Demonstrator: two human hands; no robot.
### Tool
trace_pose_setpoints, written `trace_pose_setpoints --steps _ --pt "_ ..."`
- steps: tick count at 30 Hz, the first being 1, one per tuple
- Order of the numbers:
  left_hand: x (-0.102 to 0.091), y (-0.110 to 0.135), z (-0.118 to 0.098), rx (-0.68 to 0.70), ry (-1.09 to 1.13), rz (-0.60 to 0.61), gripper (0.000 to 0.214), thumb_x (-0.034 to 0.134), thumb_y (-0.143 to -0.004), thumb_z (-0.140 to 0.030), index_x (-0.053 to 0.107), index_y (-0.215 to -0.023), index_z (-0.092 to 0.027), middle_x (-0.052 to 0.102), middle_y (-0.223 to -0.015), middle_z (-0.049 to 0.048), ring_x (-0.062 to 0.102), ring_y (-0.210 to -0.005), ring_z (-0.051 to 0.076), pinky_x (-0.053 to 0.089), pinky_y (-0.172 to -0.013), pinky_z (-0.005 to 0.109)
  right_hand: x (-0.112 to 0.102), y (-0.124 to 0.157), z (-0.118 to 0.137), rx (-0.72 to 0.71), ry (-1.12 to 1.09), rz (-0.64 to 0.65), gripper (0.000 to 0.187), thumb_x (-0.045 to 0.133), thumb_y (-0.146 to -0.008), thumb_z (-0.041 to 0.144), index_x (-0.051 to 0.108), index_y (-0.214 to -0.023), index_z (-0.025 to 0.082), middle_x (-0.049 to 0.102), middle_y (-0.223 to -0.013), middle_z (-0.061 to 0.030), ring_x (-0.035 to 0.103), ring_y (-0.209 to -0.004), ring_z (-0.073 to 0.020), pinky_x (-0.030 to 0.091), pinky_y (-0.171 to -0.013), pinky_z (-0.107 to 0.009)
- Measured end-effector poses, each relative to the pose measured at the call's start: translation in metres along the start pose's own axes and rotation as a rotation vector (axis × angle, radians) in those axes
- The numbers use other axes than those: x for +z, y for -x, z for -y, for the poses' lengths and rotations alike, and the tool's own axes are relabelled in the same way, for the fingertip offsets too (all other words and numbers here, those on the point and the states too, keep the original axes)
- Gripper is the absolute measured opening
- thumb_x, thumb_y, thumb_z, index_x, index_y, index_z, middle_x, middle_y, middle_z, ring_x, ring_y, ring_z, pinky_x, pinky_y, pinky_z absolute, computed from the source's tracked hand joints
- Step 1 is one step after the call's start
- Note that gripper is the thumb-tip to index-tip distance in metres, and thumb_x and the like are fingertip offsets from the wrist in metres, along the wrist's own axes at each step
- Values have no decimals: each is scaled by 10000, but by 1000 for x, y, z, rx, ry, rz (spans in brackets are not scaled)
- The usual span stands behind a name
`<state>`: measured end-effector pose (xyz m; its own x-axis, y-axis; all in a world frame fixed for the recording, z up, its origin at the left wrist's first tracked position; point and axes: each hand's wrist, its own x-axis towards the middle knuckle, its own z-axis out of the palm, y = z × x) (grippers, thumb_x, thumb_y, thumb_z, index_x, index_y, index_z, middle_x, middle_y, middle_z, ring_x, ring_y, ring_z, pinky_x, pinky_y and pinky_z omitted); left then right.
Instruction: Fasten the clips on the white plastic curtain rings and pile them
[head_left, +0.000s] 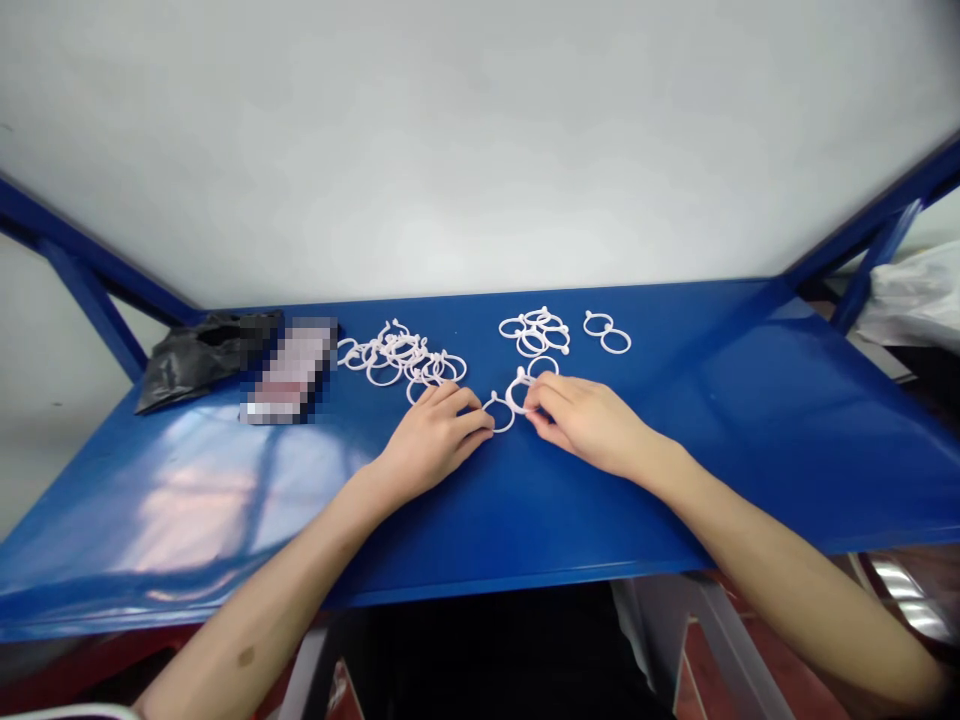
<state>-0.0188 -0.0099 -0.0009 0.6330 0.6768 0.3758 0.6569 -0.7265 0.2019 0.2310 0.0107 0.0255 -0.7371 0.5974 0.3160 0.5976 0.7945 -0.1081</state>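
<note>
Between my two hands are white plastic rings, each with a small knob. My left hand pinches the left side of one white ring close to the table top. In the fingers of my right hand is another white ring, its knob pointing up; it looks thick, so more than one may be stacked there. A loose ring lies just behind the right fingers. Beyond my left hand spreads a tangled pile of white rings, one of them partly covered by the hand.
On the blue table, a smaller cluster of rings sits at the back, with two rings to its right. A black plastic bag and a blurred-out flat object lie at left. Blue frame bars rise at the sides.
</note>
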Motion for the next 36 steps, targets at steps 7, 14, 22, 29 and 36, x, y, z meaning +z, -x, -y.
trace_pose_setpoints --steps 7,14,22,29,36 --pt "3 -1 -3 -96 58 -121 172 656 -939 -292 528 -890 -189 610 -855 20 534 -812 184 461 -726 322 17 -3 10 -135 25 23 216 426 -1038 178 626 -963 147 674 -967 -73 635 -837 -175 511 -758 -322" --pt "2 -1 -6 140 -50 -60 60 508 -1013 -183 564 -1036 -184 679 -1036 46 586 -886 176 464 -797 323 23 -4 6 -160 15 92 181 467 -1033 201 625 -982 130 645 -937 -83 575 -852 -208 504 -781 -351" --pt "8 -6 -11 211 -99 -17 299 357 -1053 -154 570 -844 -161 603 -787 23 528 -725 155 451 -669 276 22 -6 9 -116 -17 121 223 452 -1043 180 635 -922 138 639 -941 -70 548 -851 -189 494 -777 -330" --pt "-3 -6 -9 229 -57 -44 285 379 -1052 -159 592 -863 -163 647 -821 27 556 -740 146 460 -690 270 21 -3 19 -210 150 -23 347 327 -1051 122 632 -886 123 633 -846 -79 522 -761 -190 469 -708 -324" --pt "-11 -11 -19 189 -191 -144 366 323 -1052 -141 563 -777 -161 611 -720 15 528 -660 140 434 -624 261 18 -5 30 -155 203 -173 334 353 -1047 114 619 -847 147 632 -796 -54 522 -733 -180 452 -648 -311"
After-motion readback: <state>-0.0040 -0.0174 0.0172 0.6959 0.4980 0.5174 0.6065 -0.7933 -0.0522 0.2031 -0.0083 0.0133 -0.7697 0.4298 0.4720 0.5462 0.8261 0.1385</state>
